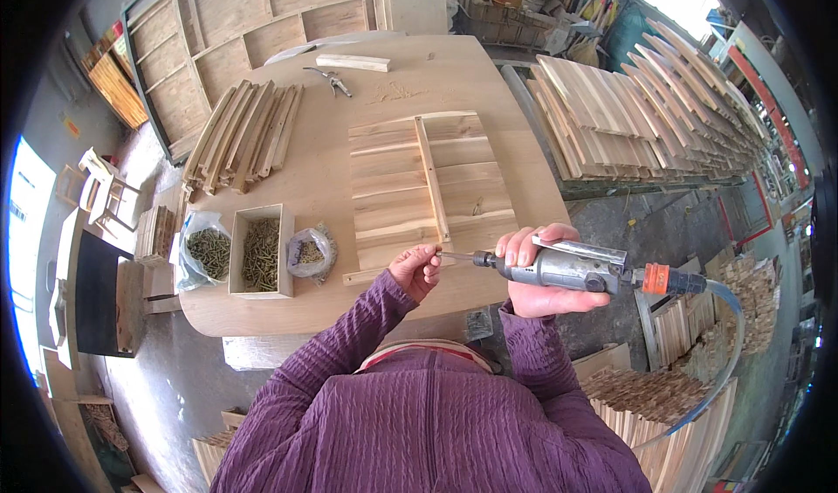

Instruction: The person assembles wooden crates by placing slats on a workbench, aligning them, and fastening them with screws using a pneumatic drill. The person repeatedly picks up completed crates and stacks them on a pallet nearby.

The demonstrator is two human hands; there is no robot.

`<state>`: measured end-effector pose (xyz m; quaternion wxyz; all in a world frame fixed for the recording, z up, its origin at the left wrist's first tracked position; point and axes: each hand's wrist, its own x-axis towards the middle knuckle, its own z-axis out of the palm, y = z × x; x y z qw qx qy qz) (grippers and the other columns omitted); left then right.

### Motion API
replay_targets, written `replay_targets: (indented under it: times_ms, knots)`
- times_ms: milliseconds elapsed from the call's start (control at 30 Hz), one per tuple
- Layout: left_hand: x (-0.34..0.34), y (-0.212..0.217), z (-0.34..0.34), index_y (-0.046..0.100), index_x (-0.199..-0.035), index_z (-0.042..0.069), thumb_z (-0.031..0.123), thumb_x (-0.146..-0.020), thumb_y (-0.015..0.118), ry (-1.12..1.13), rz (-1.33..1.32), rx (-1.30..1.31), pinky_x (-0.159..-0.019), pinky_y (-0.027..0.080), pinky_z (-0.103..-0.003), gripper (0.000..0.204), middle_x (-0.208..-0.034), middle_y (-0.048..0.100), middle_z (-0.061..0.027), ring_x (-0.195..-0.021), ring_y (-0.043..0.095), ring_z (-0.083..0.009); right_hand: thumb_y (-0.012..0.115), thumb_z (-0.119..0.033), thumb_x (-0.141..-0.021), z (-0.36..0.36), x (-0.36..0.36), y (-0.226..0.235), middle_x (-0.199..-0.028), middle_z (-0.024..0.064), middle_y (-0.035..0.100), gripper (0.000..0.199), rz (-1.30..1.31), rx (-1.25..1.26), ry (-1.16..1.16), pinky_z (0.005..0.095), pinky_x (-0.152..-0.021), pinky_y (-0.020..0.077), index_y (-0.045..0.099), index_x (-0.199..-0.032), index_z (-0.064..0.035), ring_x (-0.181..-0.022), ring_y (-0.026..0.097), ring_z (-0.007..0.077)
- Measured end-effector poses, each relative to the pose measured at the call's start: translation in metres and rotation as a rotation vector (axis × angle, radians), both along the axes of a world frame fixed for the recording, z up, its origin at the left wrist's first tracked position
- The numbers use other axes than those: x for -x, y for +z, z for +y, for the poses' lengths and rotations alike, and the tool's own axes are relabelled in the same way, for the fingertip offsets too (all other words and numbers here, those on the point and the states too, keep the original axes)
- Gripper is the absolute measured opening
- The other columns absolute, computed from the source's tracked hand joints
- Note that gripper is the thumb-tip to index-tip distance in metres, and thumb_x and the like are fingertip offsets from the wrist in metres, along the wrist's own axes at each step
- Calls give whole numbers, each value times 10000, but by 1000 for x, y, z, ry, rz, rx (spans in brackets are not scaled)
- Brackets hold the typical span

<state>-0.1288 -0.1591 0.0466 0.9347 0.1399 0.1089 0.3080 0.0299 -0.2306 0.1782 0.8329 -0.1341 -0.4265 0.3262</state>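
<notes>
A: What's nearest?

B: Ribbed purple sleeves at six o'clock. The right hand is wrapped around a grey metal pneumatic screwdriver held level, with an orange collar at its rear and a clear blue hose curving off toward four o'clock. The left hand is pinched narrow on the tip of the driver's bit, where a small screw seems to sit; too small to be sure.

A: And where is all that?

B: At the near edge of the rounded pale plywood surface, just before a panel of rough wooden slats crossed by one thin upright batten.

A: To the side?

B: At nine o'clock from the hands, an open wooden box of dark screws, between two clear plastic bags of screws.

A: Further out?

B: A bundle of long wooden strips at eleven o'clock, metal pliers and a short wood block near twelve, and fanned stacks of boards at two o'clock
</notes>
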Motion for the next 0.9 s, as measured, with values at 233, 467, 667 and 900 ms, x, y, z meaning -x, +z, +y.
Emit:
replay_targets:
  times_ms: [233,467,667,900]
  knots:
    - [-63,22,-24,561,-930,19,171,-902,488,34,99,177,-499,394,-198,171,-720,568,-38,-564,446,-80,439,-832,-586,-13,-61,8,-687,88,530,914,-94,-101,95,348,-585,439,463,-987,-11,-606,521,201]
    - [-121,44,-41,564,-865,80,287,-899,494,143,37,243,-495,390,-215,221,-695,577,1,-528,440,-76,477,-820,-570,-18,-103,15,-683,98,535,925,-125,-241,126,384,-590,452,430,-1016,-12,-598,531,226]
    - [-121,57,-61,573,-895,114,344,-886,504,131,215,177,-486,369,-246,240,-631,505,37,-510,433,-93,466,-823,-581,-13,-117,12,-651,89,520,906,-56,-167,175,357,-561,430,431,-991,-16,-570,507,211]
    - [8,18,-27,593,-965,53,143,-825,524,149,1028,-360,-454,402,-206,180,-632,487,25,-511,461,-63,496,-825,-553,1,-114,24,-637,66,507,917,-113,-140,99,333,-554,404,430,-1013,-35,-569,490,189]
